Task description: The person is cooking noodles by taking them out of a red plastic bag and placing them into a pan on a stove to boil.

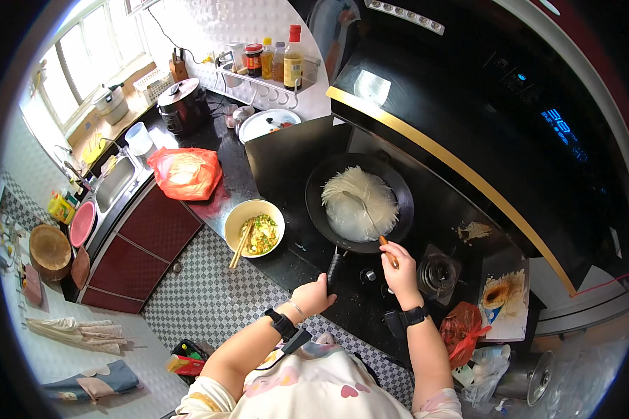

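A black wok (315, 209) sits on the stove, holding pale dry noodles (357, 184) that lean over the far rim side of cloudy liquid. My left hand (312, 297) is at the end of the wok's black handle (336, 268), fingers curled at it. My right hand (401, 269) grips the wooden handle of a metal spatula (392, 254); the spatula's head reaches in among the noodles. To the left of the wok stands a cream bowl (230, 222) of chopped egg and greens, with wooden chopsticks (242, 242) resting in it and over its near rim.
A red plastic bag (186, 175) and a rice cooker (179, 107) stand on the left counter. Bottles (293, 60) line a wall shelf. A metal splash guard (293, 154) stands behind the wok. On the right are another burner (438, 273) and a red bag (462, 330). The range hood (430, 133) overhangs the stove.
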A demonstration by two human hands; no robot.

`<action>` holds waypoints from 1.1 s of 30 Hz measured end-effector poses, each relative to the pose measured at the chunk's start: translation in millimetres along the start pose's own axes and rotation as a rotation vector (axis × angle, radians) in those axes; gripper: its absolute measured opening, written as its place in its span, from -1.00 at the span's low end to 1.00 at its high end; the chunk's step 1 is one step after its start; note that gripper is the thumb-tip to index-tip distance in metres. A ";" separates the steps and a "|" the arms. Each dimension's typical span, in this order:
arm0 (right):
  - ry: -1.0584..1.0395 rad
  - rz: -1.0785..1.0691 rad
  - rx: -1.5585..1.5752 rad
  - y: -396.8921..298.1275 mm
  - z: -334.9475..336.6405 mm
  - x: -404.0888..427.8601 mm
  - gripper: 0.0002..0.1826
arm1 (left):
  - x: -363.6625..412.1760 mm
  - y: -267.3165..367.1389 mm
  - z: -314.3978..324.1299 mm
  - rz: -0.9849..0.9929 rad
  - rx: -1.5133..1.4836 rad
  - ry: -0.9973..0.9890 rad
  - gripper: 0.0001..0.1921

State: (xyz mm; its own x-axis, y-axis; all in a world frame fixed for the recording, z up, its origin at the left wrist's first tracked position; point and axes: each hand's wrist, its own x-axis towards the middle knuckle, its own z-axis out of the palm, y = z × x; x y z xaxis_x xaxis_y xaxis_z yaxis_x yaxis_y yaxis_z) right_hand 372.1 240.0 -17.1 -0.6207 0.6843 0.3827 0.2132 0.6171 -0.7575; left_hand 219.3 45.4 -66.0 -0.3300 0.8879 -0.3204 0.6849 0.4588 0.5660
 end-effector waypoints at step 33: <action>-0.241 -0.107 -0.032 -26.0 -42.4 -24.1 -0.80 | -3.7 4.5 8.7 -0.030 -0.017 0.090 -0.37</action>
State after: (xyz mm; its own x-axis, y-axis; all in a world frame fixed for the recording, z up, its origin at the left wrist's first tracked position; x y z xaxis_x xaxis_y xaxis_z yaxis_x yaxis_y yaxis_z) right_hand 413.5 223.9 15.8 -0.8022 0.5044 0.3195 0.1581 0.6954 -0.7010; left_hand 229.3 43.9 -68.9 -0.4079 0.8728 -0.2681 0.6632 0.4850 0.5700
